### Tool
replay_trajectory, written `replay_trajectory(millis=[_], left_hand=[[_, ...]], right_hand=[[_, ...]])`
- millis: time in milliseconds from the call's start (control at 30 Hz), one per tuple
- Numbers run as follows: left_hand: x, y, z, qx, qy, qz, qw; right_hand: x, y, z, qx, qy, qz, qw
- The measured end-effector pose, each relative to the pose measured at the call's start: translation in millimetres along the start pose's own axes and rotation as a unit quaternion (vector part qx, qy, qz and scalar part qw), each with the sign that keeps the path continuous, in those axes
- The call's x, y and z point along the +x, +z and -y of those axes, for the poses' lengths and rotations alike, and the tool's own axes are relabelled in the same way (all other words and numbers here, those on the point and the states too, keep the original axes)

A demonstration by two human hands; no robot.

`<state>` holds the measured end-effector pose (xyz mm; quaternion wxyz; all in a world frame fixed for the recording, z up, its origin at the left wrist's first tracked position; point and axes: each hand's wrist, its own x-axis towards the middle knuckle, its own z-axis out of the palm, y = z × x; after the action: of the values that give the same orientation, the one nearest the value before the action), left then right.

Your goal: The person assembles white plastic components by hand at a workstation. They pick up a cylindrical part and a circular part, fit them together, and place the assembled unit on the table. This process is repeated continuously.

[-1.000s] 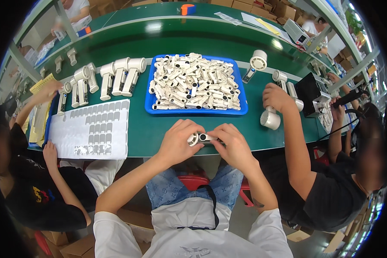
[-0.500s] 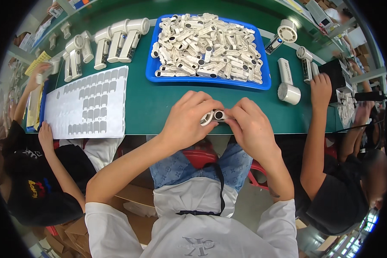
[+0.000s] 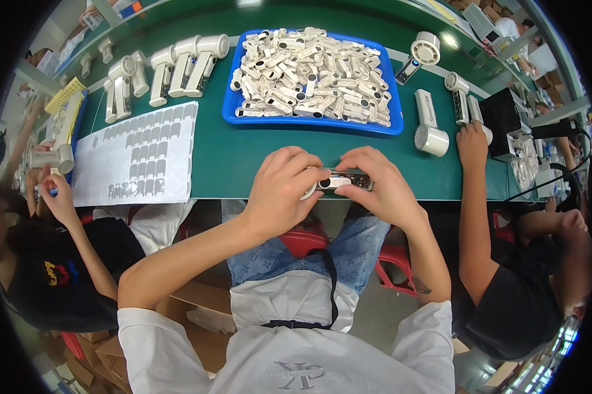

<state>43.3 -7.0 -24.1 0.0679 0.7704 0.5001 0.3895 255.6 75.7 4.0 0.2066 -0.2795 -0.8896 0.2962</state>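
Just above the table's near edge, a white handheld fan (image 3: 312,191) lies sideways between my two hands. My left hand (image 3: 279,190) is wrapped round its round head end. My right hand (image 3: 385,190) grips the handle, with the thumb on the near side and fingers on the far side. A small white cover strip (image 3: 336,181) with a black oval lies along the handle under my right thumb. Beyond it shows the handle's dark open inside (image 3: 362,178). My fingers hide part of the fan.
A blue tray (image 3: 309,123) heaped with white strips stands ahead. Several fans (image 3: 201,65) stand at the back left, behind a sticker sheet (image 3: 132,157). Another fan (image 3: 429,125) lies to the right, near a co-worker's hand (image 3: 471,144) and a black box (image 3: 500,118). Co-workers sit on both sides.
My right hand has shifted its grip along the handle, and the handle's dark inside now shows. The left co-worker's hand has lifted off the sheet; a fan now shows there.
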Motion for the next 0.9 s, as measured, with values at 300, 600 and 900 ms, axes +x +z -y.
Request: replay_trajectory(millis=[300, 600, 900], left_hand=[[5, 6, -40, 0.072, -0.172, 0.150, 0.971], [10, 14, -36, 0.036, -0.220, 0.096, 0.970], [-4, -30, -31, -0.152, -0.173, -0.166, 0.959]], right_hand=[[-39, 33, -20, -0.022, -0.079, -0.006, 0.997], [-30, 31, -24, 0.139, 0.029, -0.024, 0.990], [-29, 30, -17, 0.369, 0.073, -0.018, 0.926]])
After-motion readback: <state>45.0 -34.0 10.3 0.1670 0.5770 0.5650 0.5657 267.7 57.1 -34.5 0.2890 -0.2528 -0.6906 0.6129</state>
